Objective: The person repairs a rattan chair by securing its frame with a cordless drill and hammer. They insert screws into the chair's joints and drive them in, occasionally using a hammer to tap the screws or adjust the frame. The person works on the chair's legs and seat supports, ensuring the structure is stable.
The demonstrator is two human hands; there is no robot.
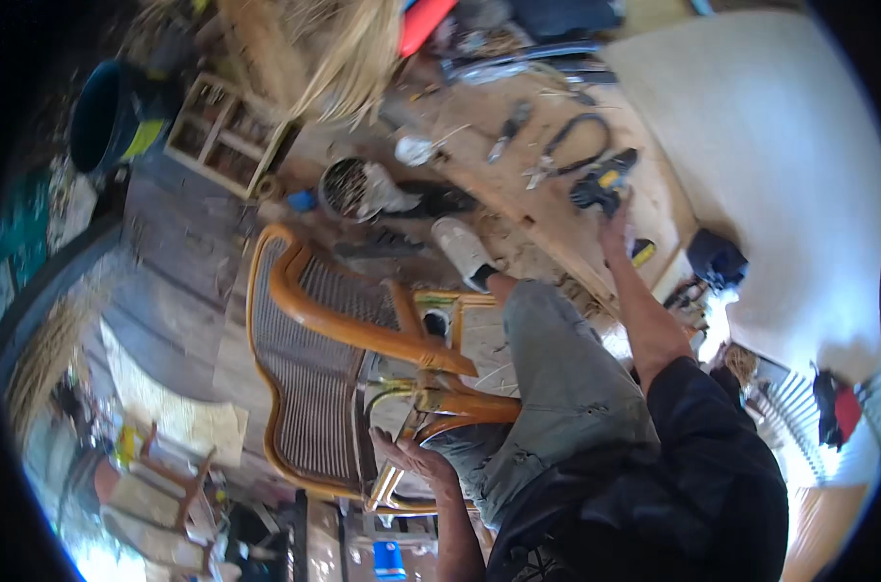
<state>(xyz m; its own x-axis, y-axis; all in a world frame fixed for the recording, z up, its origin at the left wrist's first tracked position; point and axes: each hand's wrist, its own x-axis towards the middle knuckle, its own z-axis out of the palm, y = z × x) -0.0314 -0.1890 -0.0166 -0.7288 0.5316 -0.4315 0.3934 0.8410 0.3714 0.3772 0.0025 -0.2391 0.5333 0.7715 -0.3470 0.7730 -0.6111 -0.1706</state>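
My right hand (616, 231) is stretched out over a wooden workbench (479, 165), its fingers closed round the lower end of a black and yellow power drill (605, 182). Pliers with long dark curved handles (568, 145) lie just left of the drill, and a dark-handled hand tool (510, 131) rests farther left. Close to my right wrist sits a small yellow and black object (642, 252). My left hand (413, 458) is open with nothing in it, palm turned up, beside a rattan chair (314, 364) with a woven back and bent orange-brown frame. That chair stands tilted at my left.
A bucket (344, 189) of small pieces and a divided wooden box (229, 136) sit on the floor beyond the chair. Loose rattan strands (348, 73) hang at the far side. A dark green bin (106, 116) is at far left, a pale panel (760, 145) at right.
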